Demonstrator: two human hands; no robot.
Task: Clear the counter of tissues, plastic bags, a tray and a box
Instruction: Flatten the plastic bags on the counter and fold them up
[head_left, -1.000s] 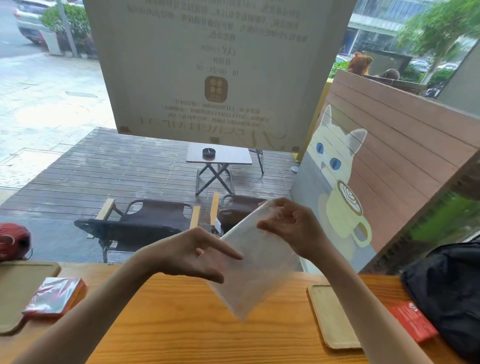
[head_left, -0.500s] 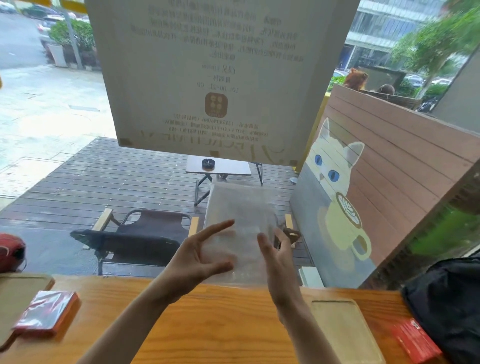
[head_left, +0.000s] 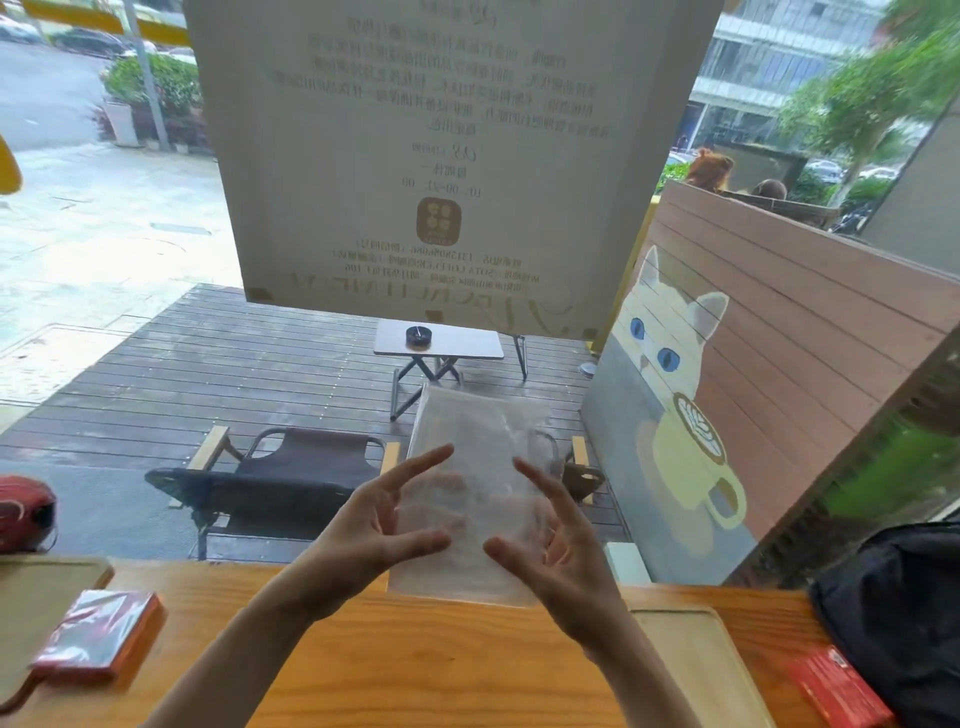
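A translucent plastic bag (head_left: 478, 457) stands upright in the air above the wooden counter (head_left: 415, 675). My left hand (head_left: 374, 535) holds its lower left side, thumb in front and fingers showing through the plastic behind. My right hand (head_left: 556, 561) holds the lower right side the same way. A red box (head_left: 98, 639) wrapped in clear film lies on a wooden board (head_left: 41, 603) at the left. A pale wooden tray (head_left: 696, 670) lies on the counter at the right.
A red packet (head_left: 836, 691) lies right of the tray, beside a black bag (head_left: 898, 613). A red round object (head_left: 23, 512) sits at the far left. A window with a poster runs along the counter's back edge.
The bag hung tilted from my right hand's grip at its top. It now stands upright and flat, with both hands holding its lower part.
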